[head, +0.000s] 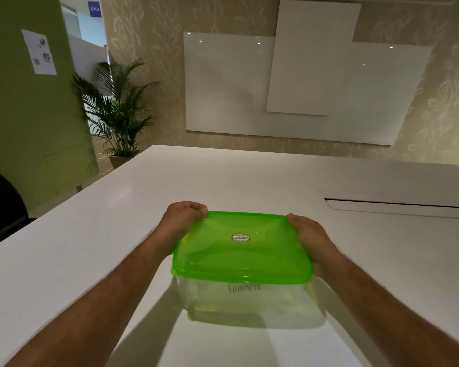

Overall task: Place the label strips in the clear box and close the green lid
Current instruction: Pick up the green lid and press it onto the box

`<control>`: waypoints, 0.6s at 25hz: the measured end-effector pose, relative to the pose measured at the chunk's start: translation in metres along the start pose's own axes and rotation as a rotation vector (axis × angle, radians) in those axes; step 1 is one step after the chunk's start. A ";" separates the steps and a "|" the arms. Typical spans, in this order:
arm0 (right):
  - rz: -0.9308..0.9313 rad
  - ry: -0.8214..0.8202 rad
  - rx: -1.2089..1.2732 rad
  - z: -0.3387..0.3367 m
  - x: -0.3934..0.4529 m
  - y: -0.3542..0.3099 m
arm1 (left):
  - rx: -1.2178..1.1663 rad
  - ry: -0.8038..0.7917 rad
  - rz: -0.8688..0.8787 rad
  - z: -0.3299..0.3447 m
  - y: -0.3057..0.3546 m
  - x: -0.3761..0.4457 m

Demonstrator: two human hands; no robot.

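A clear box [249,300] stands on the white table [90,247], and the green lid [241,250] lies flat on top of it. Handwriting shows on the box's near wall. My left hand [182,223] grips the lid's far left corner with curled fingers. My right hand [309,239] grips the lid's right edge near the far right corner. No label strips can be made out through the box's walls.
A long narrow slot [398,205] is cut into the table to the right. A dark chair [0,205] stands at the left edge. A potted palm [117,109] and whiteboards [302,86] are behind the table.
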State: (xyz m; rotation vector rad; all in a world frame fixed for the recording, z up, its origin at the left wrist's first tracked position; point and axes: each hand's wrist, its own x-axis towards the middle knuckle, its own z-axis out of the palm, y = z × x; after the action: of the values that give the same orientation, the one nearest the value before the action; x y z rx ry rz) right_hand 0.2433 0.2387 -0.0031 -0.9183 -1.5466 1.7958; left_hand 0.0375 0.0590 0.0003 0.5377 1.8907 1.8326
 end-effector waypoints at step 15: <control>0.189 -0.068 0.098 -0.001 0.010 0.000 | -0.066 -0.051 -0.232 0.000 0.004 -0.006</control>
State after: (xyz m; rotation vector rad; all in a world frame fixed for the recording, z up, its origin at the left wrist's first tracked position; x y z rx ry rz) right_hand 0.2383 0.2469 -0.0046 -0.9929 -1.4390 2.0354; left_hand 0.0423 0.0560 0.0042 0.3244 1.7716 1.7076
